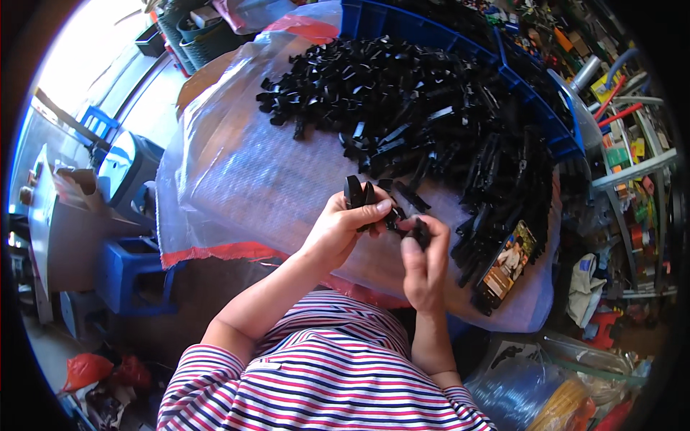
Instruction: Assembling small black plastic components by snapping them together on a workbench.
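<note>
The crowded room (208, 298) holds a pale sheet (237, 161) with red border (219, 252); its left part gives open space. A heap of black parts (392, 90) lies just beside the blue crate (424, 26). Above the sheet, the left hand (341, 228) pinches several black pieces (353, 192); the right hand (428, 269) pinches a dark piece (421, 233).

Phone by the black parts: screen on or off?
On: the phone shows a lit, coloured image with figures in light clothing on its screen.
</note>
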`<control>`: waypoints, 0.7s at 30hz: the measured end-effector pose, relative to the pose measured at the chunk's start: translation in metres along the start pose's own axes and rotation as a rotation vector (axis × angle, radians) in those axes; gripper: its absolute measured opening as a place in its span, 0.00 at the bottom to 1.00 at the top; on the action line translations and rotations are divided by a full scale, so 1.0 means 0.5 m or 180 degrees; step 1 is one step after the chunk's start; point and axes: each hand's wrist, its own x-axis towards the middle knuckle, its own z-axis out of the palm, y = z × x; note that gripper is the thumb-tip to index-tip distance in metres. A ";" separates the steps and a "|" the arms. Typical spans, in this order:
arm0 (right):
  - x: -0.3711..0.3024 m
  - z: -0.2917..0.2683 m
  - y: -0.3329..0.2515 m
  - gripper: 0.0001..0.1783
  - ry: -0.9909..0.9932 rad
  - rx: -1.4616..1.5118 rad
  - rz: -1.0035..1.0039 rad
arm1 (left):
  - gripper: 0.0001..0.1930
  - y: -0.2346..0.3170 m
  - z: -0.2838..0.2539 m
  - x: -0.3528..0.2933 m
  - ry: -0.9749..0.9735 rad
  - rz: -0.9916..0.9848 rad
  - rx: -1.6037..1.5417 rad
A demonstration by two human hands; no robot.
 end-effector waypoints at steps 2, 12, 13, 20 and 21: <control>-0.010 -0.014 -0.012 0.12 -0.0123 -0.0012 0.0346 | 0.07 0.013 -0.002 0.001 0.0044 0.0015 0.0018; -0.011 -0.016 -0.040 0.14 -0.0081 -0.0337 0.0351 | 0.06 -0.005 0.002 -0.006 0.0033 0.0465 0.0230; -0.011 -0.017 -0.041 0.14 -0.0145 -0.0346 0.0315 | 0.06 -0.005 0.004 -0.008 0.0029 0.0461 0.0233; -0.008 -0.018 -0.043 0.13 -0.0167 -0.0348 0.0422 | 0.07 -0.009 0.016 -0.016 0.0043 0.0790 0.0556; -0.008 -0.019 -0.043 0.13 -0.0187 -0.0324 0.0472 | 0.07 -0.010 0.015 -0.017 0.0042 0.0838 0.0566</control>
